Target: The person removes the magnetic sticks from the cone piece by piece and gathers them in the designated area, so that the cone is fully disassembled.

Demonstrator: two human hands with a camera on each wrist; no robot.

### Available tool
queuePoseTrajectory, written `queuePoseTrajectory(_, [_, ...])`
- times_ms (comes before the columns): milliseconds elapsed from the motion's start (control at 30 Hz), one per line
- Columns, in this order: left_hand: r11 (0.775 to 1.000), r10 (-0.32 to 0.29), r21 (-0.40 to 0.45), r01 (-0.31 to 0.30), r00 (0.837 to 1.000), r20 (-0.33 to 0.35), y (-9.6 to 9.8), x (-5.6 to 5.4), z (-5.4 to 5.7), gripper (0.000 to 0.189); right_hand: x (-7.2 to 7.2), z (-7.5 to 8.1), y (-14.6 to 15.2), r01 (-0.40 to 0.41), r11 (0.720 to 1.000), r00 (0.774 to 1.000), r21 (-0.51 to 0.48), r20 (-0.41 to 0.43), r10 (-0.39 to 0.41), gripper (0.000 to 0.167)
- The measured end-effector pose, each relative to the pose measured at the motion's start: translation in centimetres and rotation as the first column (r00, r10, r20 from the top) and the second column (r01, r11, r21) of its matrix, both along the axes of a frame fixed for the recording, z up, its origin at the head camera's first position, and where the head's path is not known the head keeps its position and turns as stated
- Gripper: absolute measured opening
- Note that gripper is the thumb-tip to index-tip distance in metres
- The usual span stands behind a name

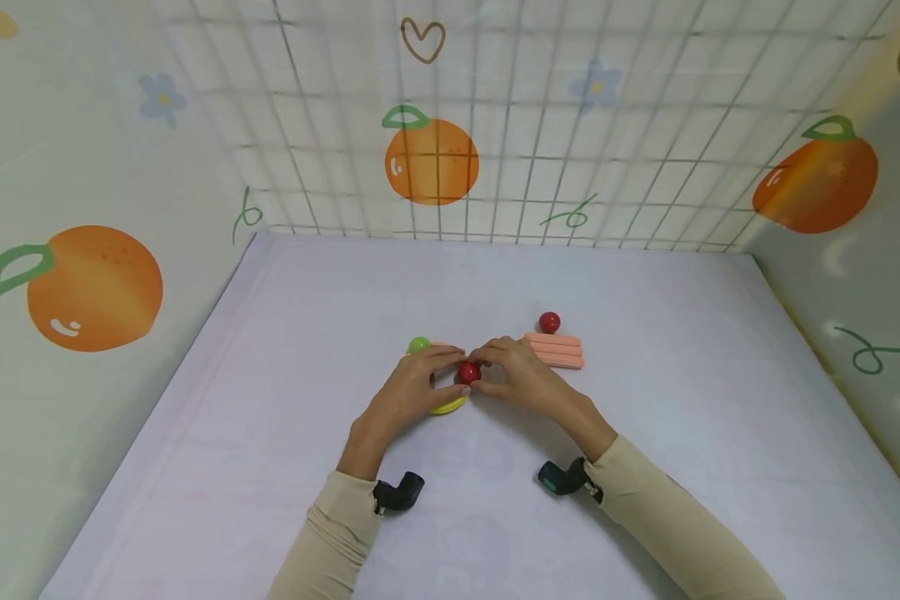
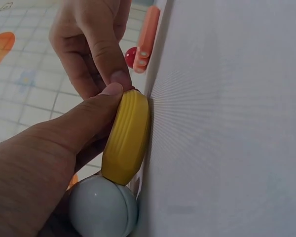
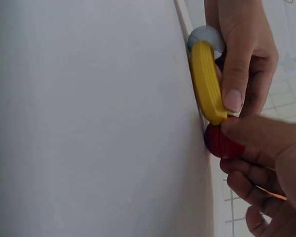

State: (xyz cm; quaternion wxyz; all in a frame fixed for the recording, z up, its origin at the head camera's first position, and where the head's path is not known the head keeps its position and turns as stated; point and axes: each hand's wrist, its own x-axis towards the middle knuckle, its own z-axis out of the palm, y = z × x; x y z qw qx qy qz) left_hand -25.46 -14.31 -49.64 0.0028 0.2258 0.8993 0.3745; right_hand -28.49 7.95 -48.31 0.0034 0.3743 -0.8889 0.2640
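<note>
My right hand (image 1: 521,375) pinches a shiny red ball (image 3: 223,143) between thumb and fingers. One end of a yellow ridged, slightly curved block (image 2: 126,138) meets that ball, and its other end meets a pale grey-blue ball (image 2: 103,205). My left hand (image 1: 412,387) arches over these pieces, its thumb along the yellow block with the tip by the red ball. Its other fingertips reach the red ball's far side. Beyond the left hand a light green ball (image 1: 419,344) shows, with a pink-orange piece (image 1: 441,343) partly hidden beside it.
Several pink-orange ridged sticks (image 1: 562,352) lie side by side just right of my right hand. A second red ball (image 1: 550,322) sits behind them. The white tabletop (image 1: 307,333) meets a wire grid (image 1: 525,158) under printed sheeting at the back.
</note>
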Motion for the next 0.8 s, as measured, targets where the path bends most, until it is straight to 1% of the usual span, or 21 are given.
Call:
queuePoseTrajectory(267, [1.000, -0.023, 0.010, 0.023, 1.000, 0.011, 0.0, -0.1, 0.0, 0.052, -0.1, 0.0, 0.0, -0.001, 1.000, 1.000, 0.011, 0.021, 0.001, 0.036])
queuePoseTrajectory(400, [0.999, -0.020, 0.025, 0.020, 1.000, -0.006, 0.2, -0.2, 0.1, 0.049, -0.2, 0.2, 0.6, -0.008, 1.000, 1.000, -0.019, 0.027, 0.009, 0.029])
queuePoseTrajectory(500, [0.999, -0.024, 0.024, 0.024, 1.000, -0.005, 0.5, -0.3, 0.2, 0.047, -0.3, 0.7, 1.6, 0.005, 0.998, 1.000, -0.067, 0.000, -0.005, 0.024])
queuePoseTrajectory(600, [0.999, -0.023, 0.024, 0.023, 0.999, 0.025, 0.6, -0.3, 0.3, 0.047, -0.4, 1.4, 2.6, 0.026, 0.992, 0.998, -0.121, -0.048, -0.032, 0.020])
queuePoseTrajectory(700, [1.000, 0.000, 0.029, -0.002, 0.999, 0.053, 0.5, 0.0, 0.3, 0.049, -0.6, 2.1, 3.2, 0.049, 0.987, 0.993, -0.153, -0.094, -0.064, 0.018])
queuePoseTrajectory(800, [0.999, 0.016, 0.041, -0.018, 0.998, 0.055, 0.2, 0.1, 0.1, 0.048, -0.7, 2.7, 3.9, 0.085, 0.976, 0.989, -0.199, -0.100, -0.107, 0.017])
